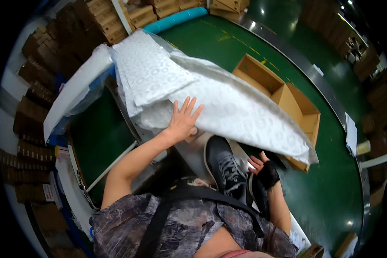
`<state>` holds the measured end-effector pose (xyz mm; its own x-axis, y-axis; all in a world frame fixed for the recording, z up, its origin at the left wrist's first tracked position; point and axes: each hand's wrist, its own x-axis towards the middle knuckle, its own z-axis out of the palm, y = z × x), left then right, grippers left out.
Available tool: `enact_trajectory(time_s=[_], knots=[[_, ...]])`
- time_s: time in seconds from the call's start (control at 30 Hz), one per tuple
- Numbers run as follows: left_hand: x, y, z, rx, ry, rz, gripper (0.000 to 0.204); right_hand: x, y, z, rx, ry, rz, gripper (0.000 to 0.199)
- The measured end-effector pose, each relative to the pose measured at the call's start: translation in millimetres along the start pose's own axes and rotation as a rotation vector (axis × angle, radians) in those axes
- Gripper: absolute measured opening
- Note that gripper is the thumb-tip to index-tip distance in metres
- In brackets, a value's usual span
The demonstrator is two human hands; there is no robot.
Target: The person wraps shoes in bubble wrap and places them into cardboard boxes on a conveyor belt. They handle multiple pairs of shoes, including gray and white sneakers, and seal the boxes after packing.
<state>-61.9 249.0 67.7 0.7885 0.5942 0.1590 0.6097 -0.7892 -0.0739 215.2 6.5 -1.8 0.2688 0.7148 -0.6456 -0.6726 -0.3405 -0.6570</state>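
At nine o'clock, stacks of brown cartons stand along the wall. The left hand lies flat with fingers spread on the white patterned sheets, its grip released, pressing the pile near the picture's centre. Just below, at six o'clock, a dark sneaker rests on the grey surface. The right hand, wearing a black wrist wrap, touches the sneaker's side with fingers loosely curled, not clenched. At two o'clock, an open cardboard box sits on the green floor.
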Motion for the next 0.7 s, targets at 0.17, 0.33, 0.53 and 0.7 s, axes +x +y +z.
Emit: enact_trajectory(time_s=[0.17, 0.33, 0.53, 0.7], knots=[[13, -36, 54, -0.015, 0.111, 0.001, 0.052, 35, 0, -10, 0.303, -0.096, -0.212, 0.039], [47, -20, 32, -0.199, 0.345, 0.126, 0.022, 33, -36, 1, 0.179, 0.190, -0.504, 0.018], [93, 31, -3, -0.186, 0.558, 0.315, 0.024, 14, -107, -20, 0.173, 0.426, -1.143, 0.014], [113, 47, 9, -0.108, 0.200, 0.205, 0.058, 20, -131, -145, -0.167, 0.991, -1.088, 0.027]])
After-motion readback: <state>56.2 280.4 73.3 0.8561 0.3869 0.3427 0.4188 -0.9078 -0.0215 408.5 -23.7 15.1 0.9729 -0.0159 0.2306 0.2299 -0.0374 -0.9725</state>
